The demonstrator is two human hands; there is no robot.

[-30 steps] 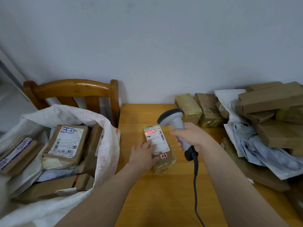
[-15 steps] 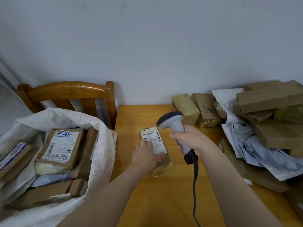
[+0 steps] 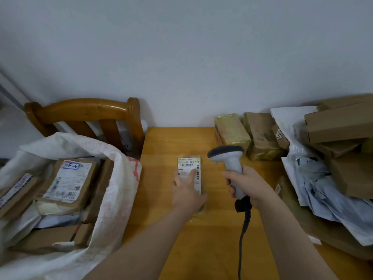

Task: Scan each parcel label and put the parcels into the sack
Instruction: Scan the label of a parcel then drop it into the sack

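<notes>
A small tape-wrapped parcel [image 3: 189, 163] with a white barcode label lies on the wooden table [image 3: 165, 142], near the middle. My left hand [image 3: 187, 191] lies over its near half, fingers on the label and thumb round its right edge. My right hand [image 3: 245, 183] grips the handle of a grey barcode scanner [image 3: 227, 154], whose head hangs to the right of the parcel. The white woven sack [image 3: 121, 178] gapes open at the left, with several labelled boxes inside.
A wooden chair [image 3: 84, 112] stands behind the sack. Two tape-wrapped boxes [image 3: 232, 131] sit at the table's back. A heap of cardboard boxes [image 3: 341, 126] and grey mailer bags [image 3: 323, 190] fills the right side. The scanner cable [image 3: 242, 239] trails towards me.
The red scan light on the label has gone out. My left hand has closed over the parcel and shifted it a little left, while the scanner has drawn away to the right.
</notes>
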